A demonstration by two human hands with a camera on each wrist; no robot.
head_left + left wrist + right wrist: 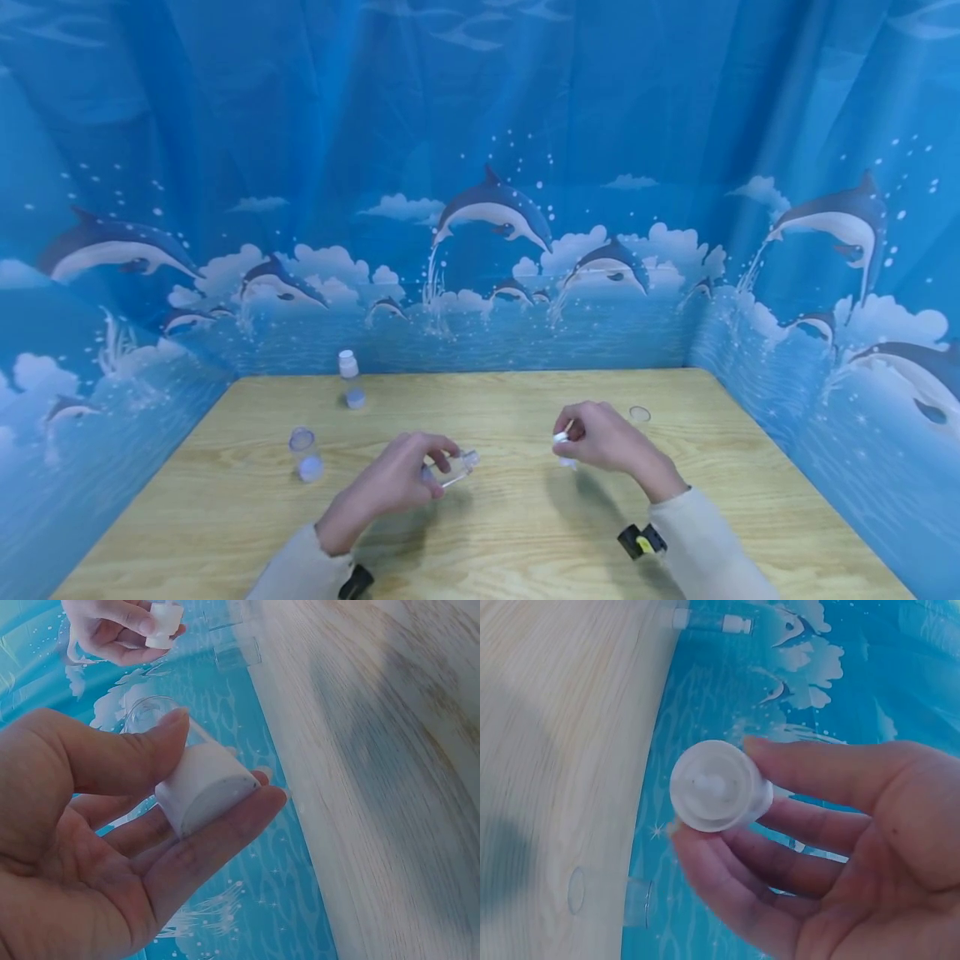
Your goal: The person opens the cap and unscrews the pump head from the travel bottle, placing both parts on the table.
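In the head view my left hand (pixel 412 471) holds a small clear bottle (pixel 461 468) tilted above the table, its neck pointing right. The left wrist view shows the thumb and fingers around this bottle (pixel 206 780), which has a white base and a bare clear neck. To the right, my right hand (pixel 600 435) pinches a small white bottle top (pixel 561 442) over the table. Seen from its hollow underside, the round white top (pixel 712 786) sits between thumb and fingers in the right wrist view. The two hands are apart.
On the wooden table (pixel 510 533), a white-topped bottle (pixel 348 379) stands at the back left. Nearer, at the left, is a clear cylinder with a whitish base (pixel 306 455). A clear cap (pixel 640 413) lies beyond my right hand. A blue dolphin curtain (pixel 480 333) borders the table.
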